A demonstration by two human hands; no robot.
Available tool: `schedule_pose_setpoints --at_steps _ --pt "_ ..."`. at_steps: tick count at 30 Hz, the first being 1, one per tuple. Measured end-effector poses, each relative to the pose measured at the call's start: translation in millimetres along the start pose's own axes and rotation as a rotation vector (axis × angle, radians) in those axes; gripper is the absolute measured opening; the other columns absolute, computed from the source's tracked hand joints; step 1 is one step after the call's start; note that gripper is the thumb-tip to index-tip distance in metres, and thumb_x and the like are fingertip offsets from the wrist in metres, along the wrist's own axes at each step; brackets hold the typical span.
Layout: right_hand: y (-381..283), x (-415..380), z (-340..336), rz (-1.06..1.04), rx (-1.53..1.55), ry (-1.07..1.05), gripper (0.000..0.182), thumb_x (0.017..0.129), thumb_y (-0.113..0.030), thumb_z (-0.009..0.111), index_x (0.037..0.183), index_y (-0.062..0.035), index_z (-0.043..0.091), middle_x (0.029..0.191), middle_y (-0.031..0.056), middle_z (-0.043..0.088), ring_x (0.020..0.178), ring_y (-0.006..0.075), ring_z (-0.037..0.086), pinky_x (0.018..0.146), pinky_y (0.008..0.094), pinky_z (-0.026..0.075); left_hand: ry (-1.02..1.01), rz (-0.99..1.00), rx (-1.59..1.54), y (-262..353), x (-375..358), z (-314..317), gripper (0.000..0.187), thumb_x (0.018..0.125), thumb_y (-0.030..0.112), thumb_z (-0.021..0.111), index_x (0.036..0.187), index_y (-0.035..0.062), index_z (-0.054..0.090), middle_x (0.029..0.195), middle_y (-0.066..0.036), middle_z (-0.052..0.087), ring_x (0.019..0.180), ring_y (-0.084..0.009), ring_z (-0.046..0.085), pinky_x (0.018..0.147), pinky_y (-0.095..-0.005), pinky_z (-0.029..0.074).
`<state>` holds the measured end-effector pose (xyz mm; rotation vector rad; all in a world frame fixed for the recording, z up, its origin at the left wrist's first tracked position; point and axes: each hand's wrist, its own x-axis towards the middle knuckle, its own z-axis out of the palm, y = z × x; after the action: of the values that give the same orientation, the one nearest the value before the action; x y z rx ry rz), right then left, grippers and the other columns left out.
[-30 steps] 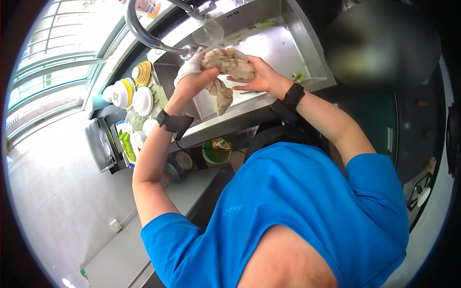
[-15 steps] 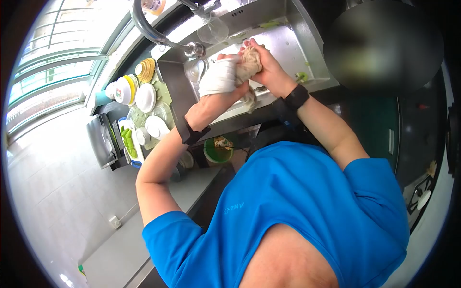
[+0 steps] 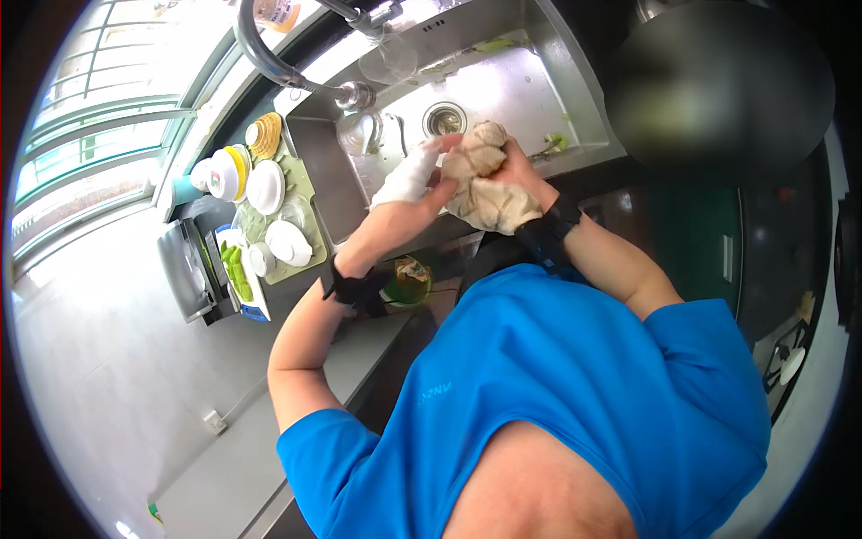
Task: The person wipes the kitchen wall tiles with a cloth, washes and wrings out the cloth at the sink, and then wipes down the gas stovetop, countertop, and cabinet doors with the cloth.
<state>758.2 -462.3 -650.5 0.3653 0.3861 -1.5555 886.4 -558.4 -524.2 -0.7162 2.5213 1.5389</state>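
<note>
A crumpled beige cloth (image 3: 476, 160) is bunched between my two hands, above the front edge of the metal sink (image 3: 512, 85). My left hand (image 3: 415, 182), with a white wrapping over its back, has fingers and thumb closed on the left side of the cloth. From the right, my right hand (image 3: 523, 172) grips it, its fingers partly hidden behind the folds. A loose part of the cloth hangs down near my right wrist. Behind the cloth, the sink's drain (image 3: 444, 119) shows.
A faucet (image 3: 355, 95) reaches over the sink's left side. Left of it, a drying mat (image 3: 305, 193) carries bowls, lids and plates. Green vegetables (image 3: 235, 269) lie on a white tray. A bin (image 3: 409, 286) stands below, and a large dark round pan shape (image 3: 718, 85) is at right.
Both hands have come closer to my body with the cloth, uncovering the drain. The cloth, earlier bunched tightly, now hangs looser toward my right wrist.
</note>
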Motion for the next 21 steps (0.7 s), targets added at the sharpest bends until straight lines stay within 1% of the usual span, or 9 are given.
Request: schedule_pose_setpoints --at_steps 2,5,9,12,15,17,18,19,21 --pt "4 1 -11 -0.040 0.038 0.151 0.053 0.097 -0.044 0.037 0.121 -0.0001 0.056 0.121 0.0176 0.061 0.113 0.0302 0.060 0.099 0.0446 0.051 0.004 0.198 0.159 10 -6 -1 0.057 0.090 0.004 0.059 0.144 0.0107 0.042 0.114 -0.013 0.060 0.100 -0.0251 0.062 0.083 -0.0346 0.051" --pt "3 6 -26 -0.289 -0.239 -0.168 0.037 0.102 -0.029 0.035 0.121 -0.0040 0.055 0.120 0.0115 0.059 0.108 0.0246 0.061 0.096 0.0419 0.051 -0.037 0.378 0.363 22 -11 -6 0.069 0.087 -0.001 0.059 0.150 0.0161 0.039 0.134 -0.017 0.051 0.109 -0.0374 0.060 0.089 -0.0382 0.051" --pt "-20 -16 11 -0.139 0.011 -0.183 0.029 0.102 -0.016 0.036 0.119 -0.0029 0.055 0.113 0.0085 0.060 0.105 0.0215 0.061 0.091 0.0384 0.054 -0.022 0.747 0.834 -7 2 -9 0.066 0.079 0.010 0.067 0.140 0.0296 0.052 0.141 -0.010 0.046 0.101 -0.0256 0.061 0.079 -0.0367 0.052" --pt "-16 -11 11 -0.217 -0.209 -0.298 0.025 0.101 -0.013 0.038 0.115 -0.0028 0.056 0.110 0.0096 0.061 0.099 0.0216 0.061 0.089 0.0378 0.054 0.269 1.145 1.217 5 10 -12 0.055 0.072 0.014 0.074 0.120 0.0386 0.062 0.133 0.003 0.050 0.078 -0.0132 0.047 0.067 -0.0276 0.042" --pt "-20 -20 6 -0.020 0.069 -0.408 0.019 0.098 -0.009 0.049 0.115 -0.0024 0.056 0.112 0.0101 0.061 0.095 0.0202 0.062 0.086 0.0348 0.055 0.324 1.103 1.273 0 11 -3 0.049 0.069 0.017 0.075 0.113 0.0341 0.062 0.130 0.004 0.054 0.084 -0.0149 0.047 0.069 -0.0287 0.042" --pt "-26 -18 -5 -0.185 -0.476 -0.334 0.023 0.096 -0.004 0.052 0.119 -0.0022 0.055 0.115 0.0081 0.061 0.101 0.0177 0.062 0.089 0.0323 0.054 0.339 1.179 1.280 5 13 -17 0.044 0.067 0.018 0.076 0.108 0.0255 0.061 0.126 0.001 0.058 0.087 -0.0199 0.052 0.072 -0.0314 0.044" --pt "-23 -18 14 -0.031 0.313 -0.127 0.030 0.096 0.000 0.049 0.126 -0.0031 0.054 0.118 0.0050 0.061 0.108 0.0143 0.060 0.096 0.0296 0.050 0.327 1.016 1.083 12 12 -22 0.038 0.069 0.018 0.075 0.104 0.0179 0.060 0.120 -0.002 0.061 0.088 -0.0211 0.055 0.073 -0.0336 0.046" --pt "-25 -25 16 -0.037 0.316 -0.132 0.030 0.096 0.000 0.049 0.126 -0.0031 0.054 0.118 0.0050 0.061 0.108 0.0143 0.060 0.096 0.0296 0.050 0.311 0.853 0.888 16 11 -26 0.034 0.071 0.017 0.074 0.100 0.0104 0.060 0.114 -0.004 0.063 0.090 -0.0224 0.058 0.074 -0.0357 0.047" --pt "-28 -39 12 -0.399 -0.725 -0.262 0.027 0.096 -0.005 0.051 0.122 -0.0038 0.059 0.116 0.0049 0.064 0.110 0.0138 0.060 0.095 0.0278 0.048 0.283 0.607 0.506 5 10 -26 0.038 0.075 0.019 0.076 0.108 0.0052 0.064 0.107 -0.011 0.066 0.089 -0.0286 0.061 0.078 -0.0384 0.048"
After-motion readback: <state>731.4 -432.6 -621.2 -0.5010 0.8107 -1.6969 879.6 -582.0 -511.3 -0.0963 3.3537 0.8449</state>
